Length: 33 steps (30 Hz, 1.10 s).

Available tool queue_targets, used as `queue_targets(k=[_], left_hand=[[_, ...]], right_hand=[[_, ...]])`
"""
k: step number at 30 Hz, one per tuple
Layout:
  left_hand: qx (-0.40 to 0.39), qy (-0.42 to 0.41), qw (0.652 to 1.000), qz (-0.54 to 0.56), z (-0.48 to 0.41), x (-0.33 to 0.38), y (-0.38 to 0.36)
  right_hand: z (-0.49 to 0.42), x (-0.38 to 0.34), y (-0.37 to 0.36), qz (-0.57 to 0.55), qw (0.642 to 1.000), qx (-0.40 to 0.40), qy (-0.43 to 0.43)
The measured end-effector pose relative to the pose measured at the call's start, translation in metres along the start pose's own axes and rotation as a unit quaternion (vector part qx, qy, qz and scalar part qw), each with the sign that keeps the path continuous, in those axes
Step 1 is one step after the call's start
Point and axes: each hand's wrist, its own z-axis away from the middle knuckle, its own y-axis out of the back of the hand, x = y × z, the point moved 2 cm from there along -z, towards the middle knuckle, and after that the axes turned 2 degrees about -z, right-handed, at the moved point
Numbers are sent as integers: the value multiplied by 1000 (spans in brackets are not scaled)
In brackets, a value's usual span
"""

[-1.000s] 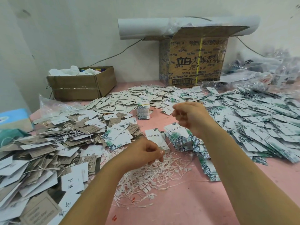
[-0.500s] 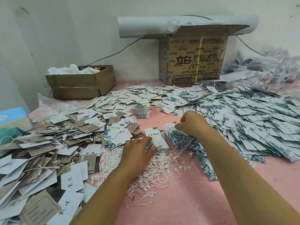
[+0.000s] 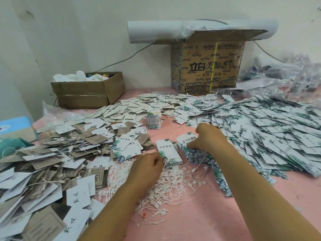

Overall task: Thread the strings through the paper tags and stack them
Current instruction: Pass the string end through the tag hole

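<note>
A tangle of white strings lies on the pink table in front of me. Just behind it sits a small stack of white tags. My left hand has its fingers curled at that stack's near left corner, and the fingertips are hidden. My right hand is down on a slanting stack of leaf-print tags, fingers curled and thumb on the top tag. A string trails out from under it.
Heaps of threaded grey and white tags fill the left. Loose leaf-print tags cover the right. A banded tag bundle stands mid-table. A low carton and a tall printed carton stand by the wall.
My right hand came down from holding a string in the air onto the leaf-print stack. My left hand moved forward from the strings to the small white stack and curled its fingers.
</note>
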Motion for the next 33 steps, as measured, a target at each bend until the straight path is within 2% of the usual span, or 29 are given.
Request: queue_targets(k=[9,16,20,24,28,33], left_hand=[[-33,28,995,-87,3,2,0],[-186,82,976,-77,-1,-3,19],[-222,83,968,-79,-2,-7,23],[-184,72,977,-80,-4,-8,23],[-70,-22,990,-123,-4,-1,21],[-104,-69,988,-95,-2,-6,5]], right_hand=[[2,-2,3,-3,1000,17,0],[0,-3,4,-14,999,50,7],[-4,-2,4,-47,995,87,11],[-7,0,11,-139,989,53,23],[-5,0,15,-187,982,18,24],[-4,2,17,-190,982,11,19]])
